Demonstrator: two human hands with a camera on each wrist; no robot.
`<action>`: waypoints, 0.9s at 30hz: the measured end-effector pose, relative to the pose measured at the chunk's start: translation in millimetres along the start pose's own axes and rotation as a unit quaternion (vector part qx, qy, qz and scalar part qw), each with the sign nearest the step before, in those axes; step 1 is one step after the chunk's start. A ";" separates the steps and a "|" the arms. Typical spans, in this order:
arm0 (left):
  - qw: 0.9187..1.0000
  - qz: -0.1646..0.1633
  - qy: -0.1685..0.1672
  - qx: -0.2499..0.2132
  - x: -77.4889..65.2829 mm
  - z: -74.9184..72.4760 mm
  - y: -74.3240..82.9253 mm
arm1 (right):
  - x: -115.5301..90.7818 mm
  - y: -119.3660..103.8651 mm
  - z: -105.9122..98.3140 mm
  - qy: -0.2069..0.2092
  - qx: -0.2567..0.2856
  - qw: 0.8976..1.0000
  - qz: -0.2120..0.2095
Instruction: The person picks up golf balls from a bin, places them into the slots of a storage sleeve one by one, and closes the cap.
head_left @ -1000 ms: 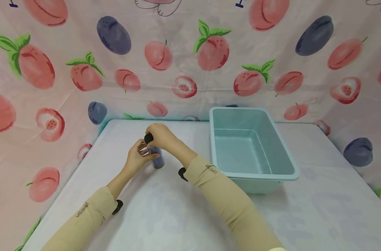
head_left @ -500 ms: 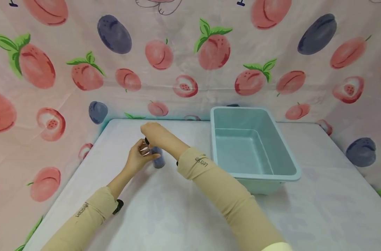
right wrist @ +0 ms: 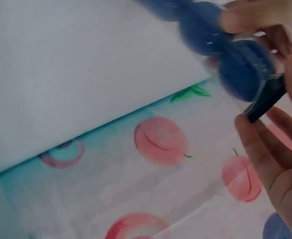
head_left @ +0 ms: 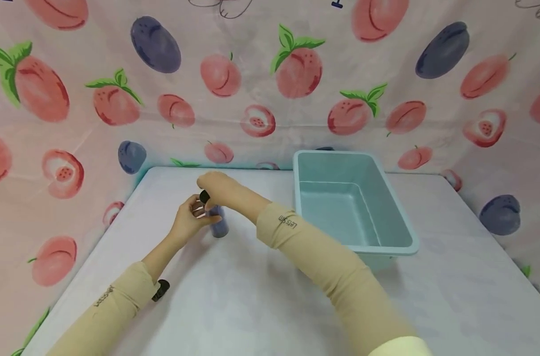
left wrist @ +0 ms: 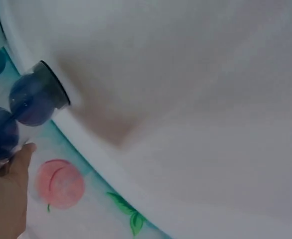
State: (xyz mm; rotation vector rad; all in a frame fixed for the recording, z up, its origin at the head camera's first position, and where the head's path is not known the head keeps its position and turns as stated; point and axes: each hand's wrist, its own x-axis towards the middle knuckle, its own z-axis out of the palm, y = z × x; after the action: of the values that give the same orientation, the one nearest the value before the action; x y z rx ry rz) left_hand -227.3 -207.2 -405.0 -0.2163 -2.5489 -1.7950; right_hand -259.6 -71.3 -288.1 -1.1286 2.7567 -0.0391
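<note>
A clear tube (head_left: 219,229) with several blue balls (left wrist: 32,99) stacked inside is held slightly tilted over the white table's far left part. My left hand (head_left: 187,222) grips its side, with the thumb across the front and the fingers behind. At the upper end is a black lid (right wrist: 266,102); the fingers and thumb of my right hand (head_left: 221,189) hold its edge. In the head view the right hand covers part of the lid. The tube's lower end (left wrist: 54,84) shows a dark rim in the left wrist view.
A pale blue-green plastic basin (head_left: 298,198) stands on the table (head_left: 252,301) to the right of the hands. Behind the table hangs a fruit-printed cloth (head_left: 256,64), which also runs along the left and right sides.
My right hand has turned about the lid, covering most of it half a second ago and showing more of it now. The left hand keeps its grip on the tube. The head view has shifted slightly.
</note>
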 end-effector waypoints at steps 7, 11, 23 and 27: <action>0.998 0.034 0.046 0.029 -15.3 -4.1 21.1 | -12.5 17.1 -17.4 -0.102 -0.018 0.994 -0.035; 0.970 0.167 0.107 0.139 -23.4 -6.1 28.5 | -18.6 23.5 -26.6 -0.147 -0.024 0.987 -0.054; 0.860 0.383 0.100 0.321 -26.7 -6.7 12.5 | -21.0 17.8 -10.6 -0.137 0.003 0.987 -0.082; 0.863 0.386 0.079 0.317 -21.7 -9.4 18.3 | -23.6 26.1 -13.2 -0.152 0.005 0.986 -0.070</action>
State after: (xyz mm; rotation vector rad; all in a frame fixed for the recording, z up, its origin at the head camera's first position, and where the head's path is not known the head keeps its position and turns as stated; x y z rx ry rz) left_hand -204.2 -212.2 -386.7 -0.8590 -2.2613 -0.6311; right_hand -263.3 -36.6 -274.0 -1.2123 2.4051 0.0940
